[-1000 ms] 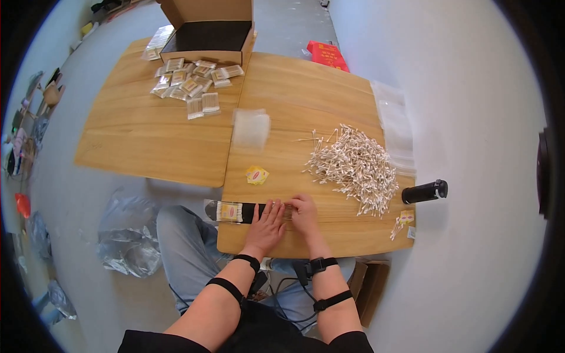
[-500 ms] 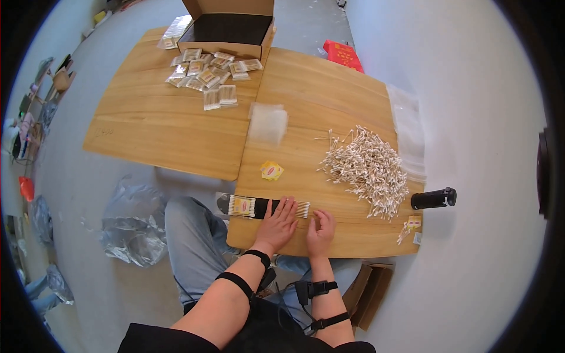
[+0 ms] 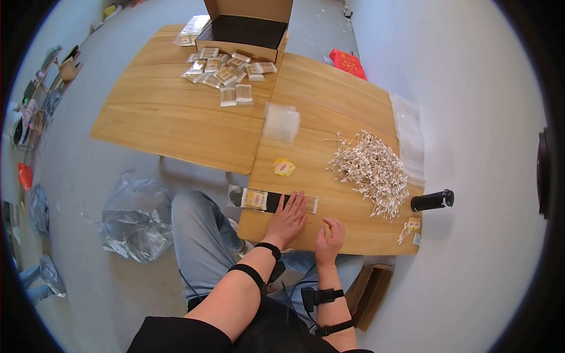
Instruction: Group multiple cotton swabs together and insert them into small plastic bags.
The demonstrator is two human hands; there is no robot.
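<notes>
My left hand (image 3: 288,221) lies flat, fingers stretched, across a long black strip (image 3: 273,202) at the table's near edge. Beyond its fingertips, a row of cotton swabs (image 3: 312,205) sticks out at the strip's right end. On the left part of the strip lies a clear bag of cotton swabs with a yellow label card (image 3: 255,199). My right hand (image 3: 329,241) hovers by the table edge, right of the swabs and apart from them. Its fingers are loosely curled with the thumb apart, and nothing shows between them.
A big heap of loose cotton swabs (image 3: 371,173) spreads at right, beside a black cylinder (image 3: 432,200). Yellow cards (image 3: 283,167) and clear bags (image 3: 281,122) lie ahead. Several filled packs (image 3: 226,73) sit before an open cardboard box (image 3: 238,48) at the far left.
The view has shifted, so the table sits farther right. My right hand has drawn back toward me from the swab ends. My left hand stays flat on the strip.
</notes>
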